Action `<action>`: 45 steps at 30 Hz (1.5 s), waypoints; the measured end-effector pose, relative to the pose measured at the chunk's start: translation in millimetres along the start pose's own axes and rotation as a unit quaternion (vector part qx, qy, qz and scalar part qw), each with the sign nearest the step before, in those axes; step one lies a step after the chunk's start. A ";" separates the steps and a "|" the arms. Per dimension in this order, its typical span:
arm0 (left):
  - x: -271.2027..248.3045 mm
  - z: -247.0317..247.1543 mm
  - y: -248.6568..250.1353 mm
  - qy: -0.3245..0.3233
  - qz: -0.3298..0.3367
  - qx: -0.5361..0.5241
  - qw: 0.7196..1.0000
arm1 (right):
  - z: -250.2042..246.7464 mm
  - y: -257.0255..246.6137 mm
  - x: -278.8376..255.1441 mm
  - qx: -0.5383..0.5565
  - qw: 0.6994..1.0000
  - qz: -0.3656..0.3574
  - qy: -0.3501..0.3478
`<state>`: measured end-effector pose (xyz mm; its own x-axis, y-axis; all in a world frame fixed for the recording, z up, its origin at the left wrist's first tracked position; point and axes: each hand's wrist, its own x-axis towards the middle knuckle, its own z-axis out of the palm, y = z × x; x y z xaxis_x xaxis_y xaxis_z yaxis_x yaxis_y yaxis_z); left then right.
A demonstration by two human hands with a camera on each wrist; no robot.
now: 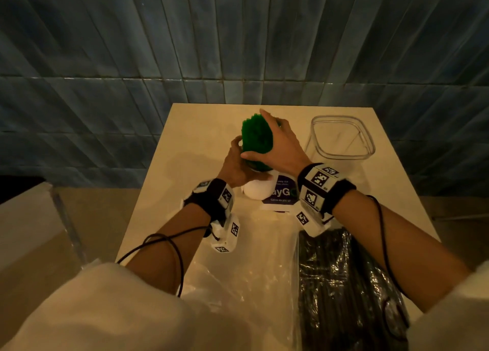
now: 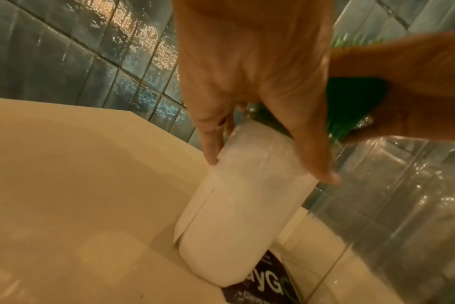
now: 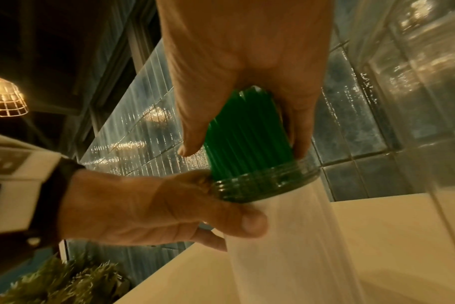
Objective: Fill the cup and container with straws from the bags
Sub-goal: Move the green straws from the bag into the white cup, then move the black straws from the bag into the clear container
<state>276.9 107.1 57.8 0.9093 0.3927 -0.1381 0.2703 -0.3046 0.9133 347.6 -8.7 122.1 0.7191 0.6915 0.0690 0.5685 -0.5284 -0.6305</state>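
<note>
At the tabletop's [image 1: 185,144] near edge lies a bag of dark straws [image 1: 344,284], unopened as far as I can tell. The left hand [image 1: 238,162] wraps the white cup [image 3: 286,236] mid-tabletop. The right hand [image 1: 277,144] clasps the green straws [image 1: 256,136] standing in it. The clear container [image 1: 344,138], near the far right corner, holds none. Roughly half remains.
</note>
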 end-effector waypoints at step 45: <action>-266.9 -7.6 -96.9 -0.231 0.139 0.483 0.833 | 82.9 -19.2 -67.9 -0.015 0.953 0.008 -0.304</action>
<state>5.6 38.4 9.1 0.9435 -0.1186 -0.3095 -0.0467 -0.9720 0.2303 254.8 -4.7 65.5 0.3688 0.8363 -0.4058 0.5771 -0.5482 -0.6053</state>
